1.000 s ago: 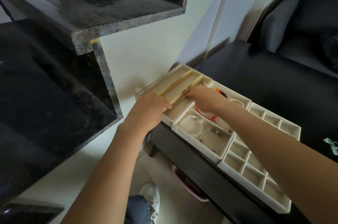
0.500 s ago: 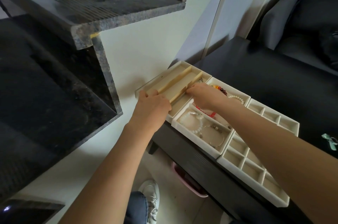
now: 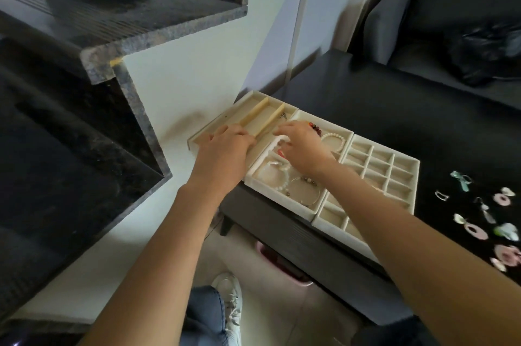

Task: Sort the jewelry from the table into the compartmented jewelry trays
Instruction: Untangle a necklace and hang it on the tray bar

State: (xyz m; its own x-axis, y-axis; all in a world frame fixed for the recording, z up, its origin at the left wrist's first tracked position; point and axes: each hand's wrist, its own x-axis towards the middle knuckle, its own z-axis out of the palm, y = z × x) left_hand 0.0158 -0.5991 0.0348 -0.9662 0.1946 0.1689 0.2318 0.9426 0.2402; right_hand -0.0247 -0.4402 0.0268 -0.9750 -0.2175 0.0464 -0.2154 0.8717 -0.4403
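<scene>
Change since earlier frame: both hands have slid toward the near end of the long-slot tray (image 3: 255,117); the view has swung right, bringing loose earrings (image 3: 476,228) on the dark desk (image 3: 394,120) into sight.
Left hand (image 3: 225,145): lies palm down on the near end of the long-slot tray, fingers gently curled over its dividers; whether anything is pinched beneath cannot be told.
Right hand (image 3: 300,148): reaches across the bracelet tray (image 3: 282,196) to the wall it shares with the long-slot tray, fingers bent downward; the fingertips are hidden, so its hold cannot be told.
Jewelry placed: pearl bracelet (image 3: 335,141) and dark red beads (image 3: 315,129) lie in far compartments; pale bead bracelets and a thin bangle (image 3: 306,193) in near ones.
Grid tray (image 3: 394,173): just beside the bracelet tray; its visible cells look bare.
Step in hand (judgement): settling a piece at the tray boundary.
Technique: steady the tray with the left hand, lower the piece flat into one slot, and release before withdrawing.
Risk: a chain may catch on a divider and drag out.
</scene>
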